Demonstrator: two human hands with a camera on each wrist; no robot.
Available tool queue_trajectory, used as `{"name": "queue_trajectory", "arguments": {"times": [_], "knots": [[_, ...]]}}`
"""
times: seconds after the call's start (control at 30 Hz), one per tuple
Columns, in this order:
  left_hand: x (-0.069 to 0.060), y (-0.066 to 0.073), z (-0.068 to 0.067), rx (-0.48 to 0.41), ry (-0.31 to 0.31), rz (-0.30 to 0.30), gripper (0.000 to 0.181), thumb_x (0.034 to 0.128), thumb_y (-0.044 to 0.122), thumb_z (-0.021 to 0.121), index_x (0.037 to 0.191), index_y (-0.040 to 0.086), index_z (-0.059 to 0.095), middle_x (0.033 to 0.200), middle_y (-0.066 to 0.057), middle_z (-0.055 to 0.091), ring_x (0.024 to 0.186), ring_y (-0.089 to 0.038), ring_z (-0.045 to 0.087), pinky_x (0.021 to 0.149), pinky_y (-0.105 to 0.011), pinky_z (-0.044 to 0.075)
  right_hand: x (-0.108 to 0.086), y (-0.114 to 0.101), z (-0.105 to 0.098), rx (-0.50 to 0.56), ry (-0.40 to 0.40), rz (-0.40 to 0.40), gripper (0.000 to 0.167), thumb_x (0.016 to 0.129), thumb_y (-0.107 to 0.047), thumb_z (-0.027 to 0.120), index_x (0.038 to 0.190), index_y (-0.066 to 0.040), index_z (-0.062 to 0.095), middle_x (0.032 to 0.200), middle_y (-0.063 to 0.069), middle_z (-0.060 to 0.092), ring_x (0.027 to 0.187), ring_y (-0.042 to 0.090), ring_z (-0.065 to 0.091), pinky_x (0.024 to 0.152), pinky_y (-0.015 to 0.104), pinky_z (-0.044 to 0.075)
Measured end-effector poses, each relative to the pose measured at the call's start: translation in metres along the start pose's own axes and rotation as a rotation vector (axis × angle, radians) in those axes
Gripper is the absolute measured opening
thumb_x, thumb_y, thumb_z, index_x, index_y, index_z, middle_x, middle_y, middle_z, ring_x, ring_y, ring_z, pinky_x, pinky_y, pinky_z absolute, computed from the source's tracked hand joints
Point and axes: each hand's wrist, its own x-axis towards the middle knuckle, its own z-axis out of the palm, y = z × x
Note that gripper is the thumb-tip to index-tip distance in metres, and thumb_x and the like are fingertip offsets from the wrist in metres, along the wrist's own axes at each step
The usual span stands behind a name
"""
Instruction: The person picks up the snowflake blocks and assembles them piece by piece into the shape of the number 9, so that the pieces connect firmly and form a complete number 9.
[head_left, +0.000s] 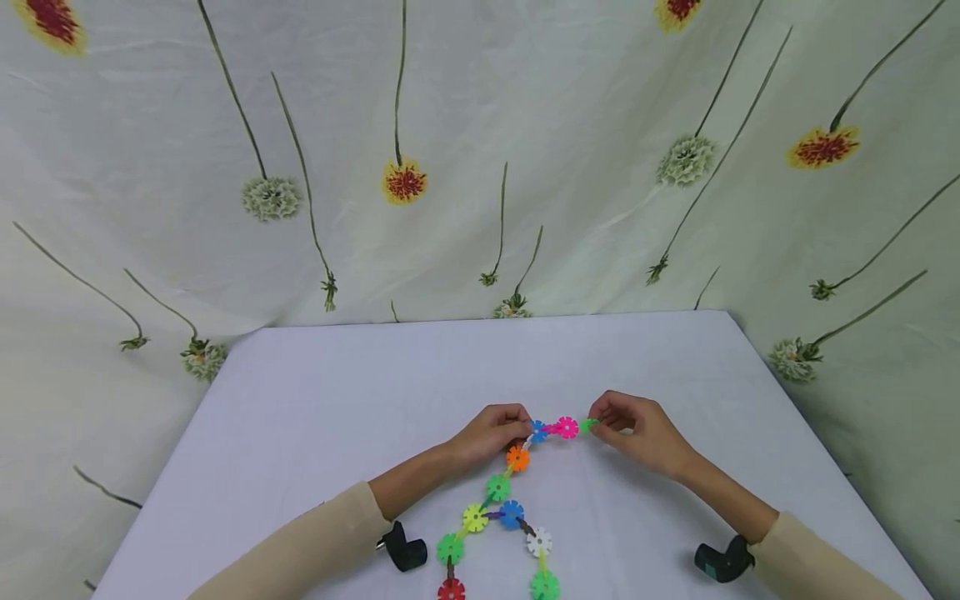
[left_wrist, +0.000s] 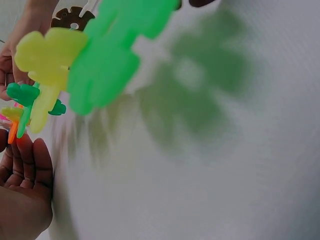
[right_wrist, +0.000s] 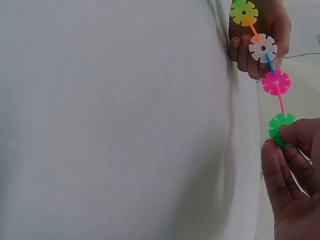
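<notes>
A chain of notched interlocking plastic discs (head_left: 498, 487) in many colours runs up the table and bends right at its far end. My left hand (head_left: 487, 436) grips the chain at that bend, by the blue disc (head_left: 537, 432) and above the orange disc (head_left: 517, 457). Between my hands is a pink disc (head_left: 567, 427). My right hand (head_left: 637, 429) pinches a green disc (right_wrist: 280, 124) between thumb and fingers. In the right wrist view an edge-on pink disc (right_wrist: 280, 98) reaches the green one; whether they interlock I cannot tell. The left fingertips are partly hidden.
A side branch with a blue disc (head_left: 512, 514), a white disc (head_left: 538, 542) and a green disc (head_left: 545, 585) leaves the chain nearer me. The white-covered table (head_left: 337, 375) meets a flower-print cloth (head_left: 480, 108) behind. Black devices (head_left: 405, 547) hang at both wrists.
</notes>
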Motion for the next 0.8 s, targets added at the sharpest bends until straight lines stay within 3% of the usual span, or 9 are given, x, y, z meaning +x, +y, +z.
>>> {"name": "queue_trajectory", "arguments": {"times": [0.8], "knots": [[0.0005, -0.0023, 0.0011, 0.006, 0.001, 0.009, 0.020, 0.1059, 0.015, 0.057, 0.105, -0.003, 0.066, 0.081, 0.004, 0.055, 0.075, -0.010, 0.049, 0.073, -0.021, 0.044, -0.0042, -0.0042, 0.0086, -0.065, 0.041, -0.039, 0.020, 0.093, -0.005, 0.082, 0.105, -0.020, 0.076, 0.097, -0.007, 0.077, 0.086, 0.005, 0.072, 0.081, 0.024, 0.063]]}}
